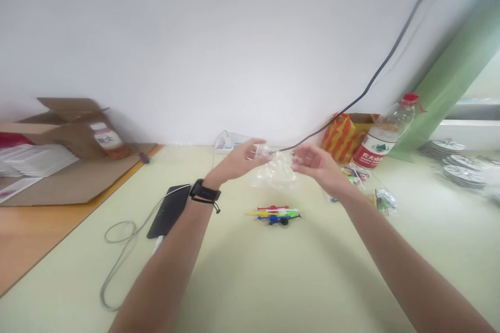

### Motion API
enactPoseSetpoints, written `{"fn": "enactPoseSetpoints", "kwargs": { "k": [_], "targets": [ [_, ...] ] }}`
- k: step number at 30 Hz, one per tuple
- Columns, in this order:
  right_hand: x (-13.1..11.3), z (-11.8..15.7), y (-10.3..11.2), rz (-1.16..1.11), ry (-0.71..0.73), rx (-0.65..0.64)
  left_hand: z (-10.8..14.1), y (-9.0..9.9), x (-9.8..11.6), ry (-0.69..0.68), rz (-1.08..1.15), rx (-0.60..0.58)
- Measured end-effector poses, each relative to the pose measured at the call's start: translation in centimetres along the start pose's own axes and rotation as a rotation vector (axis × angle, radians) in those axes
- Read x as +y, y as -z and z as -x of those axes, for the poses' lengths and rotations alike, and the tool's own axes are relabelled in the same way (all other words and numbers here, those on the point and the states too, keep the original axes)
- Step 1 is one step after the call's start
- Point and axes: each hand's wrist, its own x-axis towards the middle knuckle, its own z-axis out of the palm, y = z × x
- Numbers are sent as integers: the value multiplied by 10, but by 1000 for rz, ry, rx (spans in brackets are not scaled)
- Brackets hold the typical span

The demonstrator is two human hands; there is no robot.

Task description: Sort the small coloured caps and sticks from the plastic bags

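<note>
A clear plastic bag [276, 173] hangs between my two hands, above the pale green table [250, 281]. My left hand [239, 160], with a black watch on its wrist, has its fingers closed on the bag's left upper edge. On the right side, my right hand [315, 165] pinches the bag's other upper edge. Below the bag, a small pile of coloured plastic pieces [274, 214] lies on the table, in red, white, yellow, green, blue and black. The bag is blurred, and its contents, if any, cannot be made out.
A black phone [169, 212] with a cable lies left. Further left stand a cardboard box [74, 130] and a small bottle [109, 140]. At the right are a large water bottle [385, 135], filled bags [385, 201] and stacked discs [464, 173].
</note>
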Motion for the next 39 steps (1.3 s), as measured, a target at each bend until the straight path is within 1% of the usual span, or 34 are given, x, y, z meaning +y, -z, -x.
{"fn": "enactPoseSetpoints", "kwargs": {
  "k": [2,3,4,7,10,12,14,15,17,18,20,23,25,27,30,34,36,39],
  "targets": [
    [13,18,-7,-54,-91,39,-1,-3,-2,13,79,-165],
    [20,25,-10,-79,-139,66,-1,-6,-3,22,112,-209],
    [27,32,-13,-113,-189,83,-1,-10,-4,35,141,-227],
    [40,44,-19,-220,-284,96,1,-25,-7,77,211,-218],
    [43,48,-18,-235,-270,120,6,-37,-8,92,220,-196],
    [42,48,-16,-227,-238,171,9,-37,-8,91,197,-183],
    [40,48,-13,-221,-212,216,12,-31,-7,85,170,-176],
    [38,48,-12,-212,-204,219,13,-28,-6,80,159,-176],
    [33,47,-11,-180,-200,169,15,-20,-2,61,144,-187],
    [29,47,-11,-159,-201,118,15,-16,0,47,132,-196],
    [18,43,-12,-112,-210,-29,16,-12,5,14,93,-204],
    [-5,30,-14,-39,-200,-241,17,-13,15,-30,23,-240],
    [-20,18,-14,29,-160,-328,17,-16,21,-55,-9,-289],
    [-32,6,-13,112,-111,-370,17,-19,24,-60,-21,-291],
    [-41,-6,-9,166,-75,-355,18,-19,21,-30,-14,-209],
    [-38,-7,-2,194,-107,-372,19,-11,12,-25,10,-127],
    [-34,-6,1,256,-114,-387,19,-8,8,-36,20,-131],
    [-30,-4,2,367,-81,-424,18,-11,6,-28,28,-157]
  ]
}}
